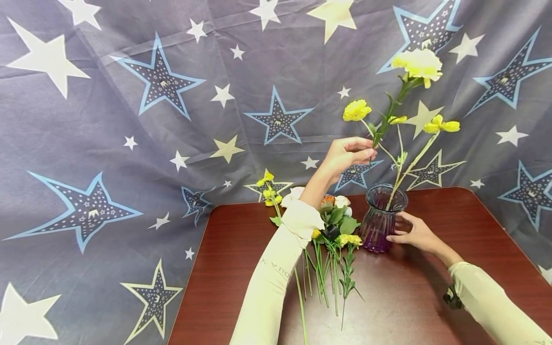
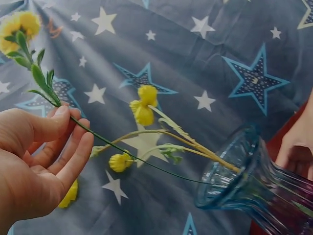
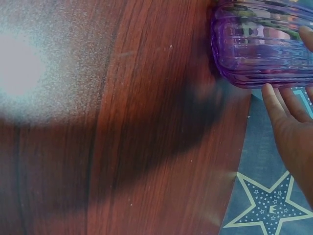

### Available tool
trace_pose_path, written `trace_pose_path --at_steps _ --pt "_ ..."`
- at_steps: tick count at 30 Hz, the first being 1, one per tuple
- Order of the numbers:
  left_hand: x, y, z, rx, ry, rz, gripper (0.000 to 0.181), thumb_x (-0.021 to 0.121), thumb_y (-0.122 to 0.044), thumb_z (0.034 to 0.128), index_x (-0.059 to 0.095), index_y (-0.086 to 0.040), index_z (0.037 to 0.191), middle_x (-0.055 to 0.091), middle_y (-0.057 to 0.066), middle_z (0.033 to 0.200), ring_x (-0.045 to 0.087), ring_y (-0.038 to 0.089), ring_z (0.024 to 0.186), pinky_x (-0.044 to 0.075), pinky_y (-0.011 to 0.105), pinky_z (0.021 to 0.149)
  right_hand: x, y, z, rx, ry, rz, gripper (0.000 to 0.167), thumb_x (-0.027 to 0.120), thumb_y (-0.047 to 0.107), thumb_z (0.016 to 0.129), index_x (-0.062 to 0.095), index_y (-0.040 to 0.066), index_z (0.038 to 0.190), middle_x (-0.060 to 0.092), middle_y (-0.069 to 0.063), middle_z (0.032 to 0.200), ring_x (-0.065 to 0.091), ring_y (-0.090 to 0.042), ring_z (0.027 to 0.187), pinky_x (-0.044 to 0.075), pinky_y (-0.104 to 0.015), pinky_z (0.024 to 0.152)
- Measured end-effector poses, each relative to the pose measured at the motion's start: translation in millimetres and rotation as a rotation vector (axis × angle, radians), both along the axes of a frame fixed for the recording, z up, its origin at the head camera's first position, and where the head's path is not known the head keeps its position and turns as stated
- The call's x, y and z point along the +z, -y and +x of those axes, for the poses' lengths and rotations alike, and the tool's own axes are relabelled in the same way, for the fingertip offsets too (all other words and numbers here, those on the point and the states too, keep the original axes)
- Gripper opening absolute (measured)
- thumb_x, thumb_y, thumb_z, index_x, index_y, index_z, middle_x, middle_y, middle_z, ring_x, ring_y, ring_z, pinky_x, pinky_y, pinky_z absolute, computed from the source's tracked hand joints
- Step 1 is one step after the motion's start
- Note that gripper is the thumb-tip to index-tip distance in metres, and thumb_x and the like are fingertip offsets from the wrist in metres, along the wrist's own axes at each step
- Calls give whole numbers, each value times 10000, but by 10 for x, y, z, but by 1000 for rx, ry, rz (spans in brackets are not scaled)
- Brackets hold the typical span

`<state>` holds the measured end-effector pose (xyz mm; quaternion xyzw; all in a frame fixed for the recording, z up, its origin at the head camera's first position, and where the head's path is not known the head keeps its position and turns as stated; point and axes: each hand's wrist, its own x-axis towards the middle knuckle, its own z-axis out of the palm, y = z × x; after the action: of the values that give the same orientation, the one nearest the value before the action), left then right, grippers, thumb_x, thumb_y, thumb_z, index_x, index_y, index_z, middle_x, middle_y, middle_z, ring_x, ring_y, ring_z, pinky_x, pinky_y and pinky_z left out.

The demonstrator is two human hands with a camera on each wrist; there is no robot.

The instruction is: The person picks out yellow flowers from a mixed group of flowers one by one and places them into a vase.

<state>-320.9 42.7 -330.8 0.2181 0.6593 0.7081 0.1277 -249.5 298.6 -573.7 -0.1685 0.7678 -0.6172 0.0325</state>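
In the head view my left hand (image 1: 348,154) pinches the thin green stem of a yellow artificial flower (image 1: 419,66) between thumb and fingers, above the vase. The left wrist view shows that stem (image 2: 117,146) sloping down into the mouth of the glass vase (image 2: 230,171). A branched stem with small yellow blooms (image 1: 357,110) stands in the vase too, leaning out over its rim. The ribbed vase (image 1: 375,227), clear above and purple below, is upright on the table. My right hand (image 1: 417,234) holds its right side, thumb in front and fingers against the glass.
To the left of the vase, a pile of artificial flowers (image 1: 336,218) lies on the brown wooden table (image 1: 233,258), stems toward the front. One long stem (image 1: 299,302) reaches the near side. Behind the table hangs a grey star-patterned cloth (image 1: 129,191).
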Motion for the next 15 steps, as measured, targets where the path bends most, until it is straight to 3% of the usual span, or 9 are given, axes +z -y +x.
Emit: trace_pose_path --at_steps 6,10,15 --pt "-133 -64 19 9 9 -19 251 692 50 929 677 131 1166 686 346 1153 686 471 1090 643 376 838 -8 3 -2 -2 6 -10 612 794 -105 795 446 -170 1294 634 195 1113 644 59 1031 592 -188 881" --pt "-221 -95 22 0 27 -35 250 683 52 935 670 136 1170 680 355 1155 667 494 1112 646 352 818 -13 6 -2 -9 10 -10 634 800 -97 791 435 -178 1303 627 192 1113 641 60 1028 593 -188 879" --pt "-331 -111 40 0 55 -64 252 686 37 938 664 130 1171 687 346 1148 659 503 1124 630 416 874 -22 0 -5 -15 13 -4 650 803 -92 791 426 -187 1312 617 189 1117 636 63 1027 593 -187 879"
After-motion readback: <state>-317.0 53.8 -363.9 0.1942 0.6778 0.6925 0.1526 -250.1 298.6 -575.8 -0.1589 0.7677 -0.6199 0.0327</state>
